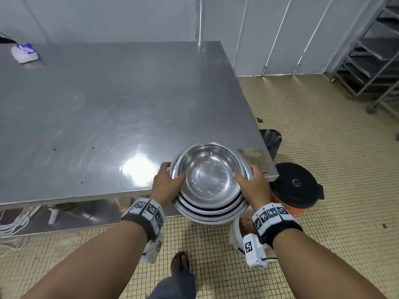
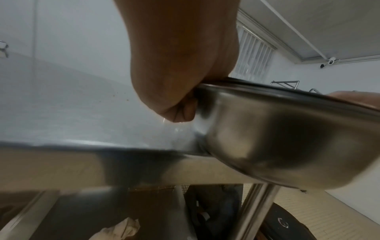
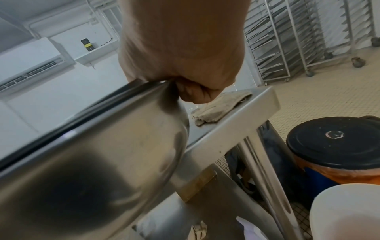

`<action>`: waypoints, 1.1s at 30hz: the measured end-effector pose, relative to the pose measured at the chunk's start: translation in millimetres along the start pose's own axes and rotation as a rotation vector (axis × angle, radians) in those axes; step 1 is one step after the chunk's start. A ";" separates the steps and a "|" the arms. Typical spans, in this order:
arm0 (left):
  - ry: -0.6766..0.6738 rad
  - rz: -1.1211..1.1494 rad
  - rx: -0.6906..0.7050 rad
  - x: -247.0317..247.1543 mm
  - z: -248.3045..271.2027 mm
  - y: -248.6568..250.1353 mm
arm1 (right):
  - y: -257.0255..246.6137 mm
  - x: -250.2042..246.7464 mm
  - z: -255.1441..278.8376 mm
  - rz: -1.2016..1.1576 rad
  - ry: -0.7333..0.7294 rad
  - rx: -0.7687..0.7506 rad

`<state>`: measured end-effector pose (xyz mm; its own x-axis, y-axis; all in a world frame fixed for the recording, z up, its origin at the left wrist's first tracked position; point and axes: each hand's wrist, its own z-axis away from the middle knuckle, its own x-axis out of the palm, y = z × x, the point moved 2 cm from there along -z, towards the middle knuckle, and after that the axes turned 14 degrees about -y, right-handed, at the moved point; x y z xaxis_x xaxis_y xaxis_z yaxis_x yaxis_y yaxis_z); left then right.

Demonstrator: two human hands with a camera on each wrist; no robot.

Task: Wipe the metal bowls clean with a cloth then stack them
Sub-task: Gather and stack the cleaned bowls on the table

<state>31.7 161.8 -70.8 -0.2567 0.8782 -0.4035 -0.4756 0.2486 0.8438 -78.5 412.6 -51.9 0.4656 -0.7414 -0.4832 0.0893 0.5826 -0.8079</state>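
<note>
Bowls of thin polished steel, nested into one stack, hang at the near right corner of the bench, partly over its edge and partly over the tiled floor. The left hand grips the stack's left rim, thumb hooked inside the top bowl and fingers curled under the rims; the right hand holds the opposite rim the same way, its fingers tucked beneath. The stack will likely handle as stiff and hard, each bowl light alone but the nest weighty enough to want both hands. Smooth metal looks slippery, more so if damp, and the loosely seated bowls could slide or clatter if tilted, so the rolled rims at opposite sides seem the safest hold, with the load kept level. Denting rather than breaking is the risk in a drop. A grey cloth lies on the bench just right of the stack, at the very corner; another white-and-blue cloth sits far off at the bench's back left.
</note>
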 end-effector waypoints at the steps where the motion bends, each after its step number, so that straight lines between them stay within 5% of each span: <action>1: 0.014 0.000 0.015 4.8 12.7 -2.7 | 8.9 0.0 7.4 0.003 -0.010 -0.004; 17: 0.120 0.084 -0.133 92.2 155.8 -98.3 | 135.0 20.4 107.6 0.093 -0.138 0.029; 25: 0.112 0.131 -0.228 99.8 146.3 -156.1 | 169.0 65.9 92.2 0.105 -0.187 0.051; 33: 0.152 0.079 -0.242 80.8 74.1 -216.0 | 198.8 139.4 12.1 0.095 -0.227 0.043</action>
<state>176.1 209.3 -259.5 -0.4155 0.8152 -0.4035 -0.6309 0.0613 0.7734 14.8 429.1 -275.8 0.6593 -0.5917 -0.4640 0.0711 0.6634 -0.7449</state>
